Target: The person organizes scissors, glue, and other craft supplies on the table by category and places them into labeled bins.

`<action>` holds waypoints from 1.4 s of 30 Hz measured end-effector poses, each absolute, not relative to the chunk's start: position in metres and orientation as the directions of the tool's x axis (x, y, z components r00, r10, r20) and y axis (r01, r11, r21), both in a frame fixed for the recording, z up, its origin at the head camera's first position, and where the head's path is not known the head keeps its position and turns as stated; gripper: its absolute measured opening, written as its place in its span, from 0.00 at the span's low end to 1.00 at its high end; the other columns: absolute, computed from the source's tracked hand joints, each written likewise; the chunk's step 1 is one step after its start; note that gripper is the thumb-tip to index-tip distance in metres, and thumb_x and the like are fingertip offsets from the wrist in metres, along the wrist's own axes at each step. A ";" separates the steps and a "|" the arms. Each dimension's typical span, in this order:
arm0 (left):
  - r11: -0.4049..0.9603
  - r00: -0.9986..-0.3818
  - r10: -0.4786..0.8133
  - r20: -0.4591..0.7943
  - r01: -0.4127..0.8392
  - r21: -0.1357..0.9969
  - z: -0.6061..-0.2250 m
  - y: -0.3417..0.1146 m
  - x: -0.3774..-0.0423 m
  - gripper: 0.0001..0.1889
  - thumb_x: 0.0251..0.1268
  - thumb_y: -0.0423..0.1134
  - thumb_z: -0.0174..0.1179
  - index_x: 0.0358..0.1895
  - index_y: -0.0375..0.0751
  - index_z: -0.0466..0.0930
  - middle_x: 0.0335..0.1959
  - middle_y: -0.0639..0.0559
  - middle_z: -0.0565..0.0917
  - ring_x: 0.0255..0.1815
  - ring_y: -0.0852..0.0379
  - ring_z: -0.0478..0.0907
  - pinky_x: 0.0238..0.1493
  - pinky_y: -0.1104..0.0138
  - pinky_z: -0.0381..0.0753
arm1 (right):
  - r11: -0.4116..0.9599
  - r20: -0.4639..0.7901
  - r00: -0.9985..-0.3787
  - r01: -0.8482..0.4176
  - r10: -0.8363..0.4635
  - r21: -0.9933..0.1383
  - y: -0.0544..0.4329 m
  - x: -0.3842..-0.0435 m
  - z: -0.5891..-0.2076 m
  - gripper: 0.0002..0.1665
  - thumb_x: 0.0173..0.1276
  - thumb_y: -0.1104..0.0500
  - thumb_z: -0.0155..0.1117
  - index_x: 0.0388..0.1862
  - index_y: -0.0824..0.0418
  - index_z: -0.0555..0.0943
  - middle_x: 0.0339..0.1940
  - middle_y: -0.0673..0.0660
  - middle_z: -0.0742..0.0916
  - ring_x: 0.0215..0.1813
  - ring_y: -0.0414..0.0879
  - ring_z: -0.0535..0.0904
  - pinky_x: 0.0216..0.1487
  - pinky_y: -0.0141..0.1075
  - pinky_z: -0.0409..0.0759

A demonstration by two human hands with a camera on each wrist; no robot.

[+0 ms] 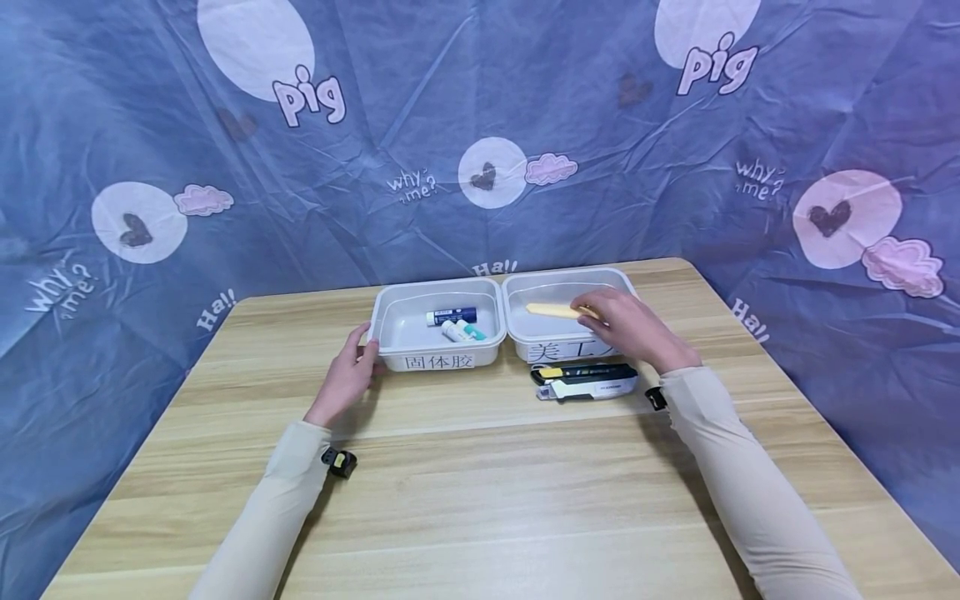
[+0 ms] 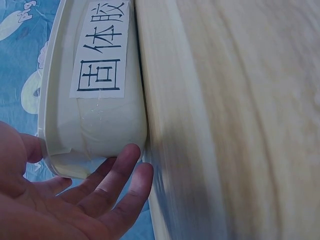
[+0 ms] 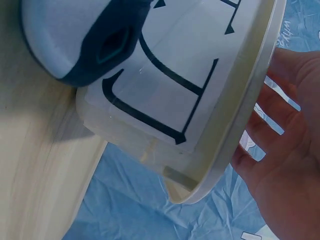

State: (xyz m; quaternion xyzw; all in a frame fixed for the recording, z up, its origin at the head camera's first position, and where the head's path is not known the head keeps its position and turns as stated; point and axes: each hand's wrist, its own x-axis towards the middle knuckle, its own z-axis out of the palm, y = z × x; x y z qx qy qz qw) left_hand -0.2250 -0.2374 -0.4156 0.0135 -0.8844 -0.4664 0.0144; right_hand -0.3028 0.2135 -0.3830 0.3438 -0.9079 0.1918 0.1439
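Observation:
My right hand [image 1: 626,321] pinches a slim yellow utility knife [image 1: 551,310] over the right white plastic bin [image 1: 570,277]. In the right wrist view the fingers [image 3: 272,112] pass behind the bin's rim, and the knife is hidden. Against the outer left corner of the left white bin [image 1: 408,293] rests my left hand [image 1: 348,375]; the left wrist view shows its fingers [image 2: 117,175] loosely extended along the wall. Glue sticks, a dark blue one [image 1: 453,316] and paler ones [image 1: 463,332], lie inside that left bin.
In front of the right bin lie a black and yellow utility knife [image 1: 585,372] and a white and black one [image 1: 588,388], side by side. Paper labels with Chinese characters mark both bins' fronts. A blue printed cloth [image 1: 420,100] hangs behind the wooden table [image 1: 480,500].

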 end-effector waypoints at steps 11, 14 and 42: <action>0.564 -0.999 -0.041 0.012 -0.013 0.826 -0.416 -0.238 -0.225 0.32 0.86 0.52 0.37 0.84 0.43 0.45 0.64 0.26 0.76 0.53 0.37 0.85 0.47 0.53 0.86 | 0.693 0.386 -0.720 -0.681 -0.576 -0.236 0.215 -0.303 -0.384 0.13 0.72 0.66 0.66 0.53 0.66 0.85 0.52 0.64 0.88 0.57 0.60 0.83 0.60 0.56 0.79; 0.565 -0.999 -0.041 0.012 -0.013 0.825 -0.416 -0.238 -0.225 0.32 0.86 0.52 0.37 0.84 0.43 0.46 0.64 0.26 0.76 0.53 0.37 0.85 0.47 0.53 0.86 | 0.700 0.380 -0.725 -0.676 -0.574 -0.232 0.216 -0.303 -0.384 0.12 0.73 0.66 0.66 0.53 0.66 0.85 0.52 0.64 0.88 0.56 0.60 0.83 0.60 0.56 0.79; 0.564 -0.999 -0.045 0.021 -0.008 0.826 -0.417 -0.238 -0.225 0.32 0.86 0.51 0.37 0.83 0.43 0.47 0.64 0.26 0.76 0.53 0.36 0.85 0.48 0.52 0.86 | 0.716 0.356 -0.748 -0.653 -0.560 -0.246 0.216 -0.302 -0.381 0.11 0.70 0.63 0.70 0.49 0.66 0.86 0.48 0.61 0.89 0.55 0.58 0.84 0.60 0.54 0.80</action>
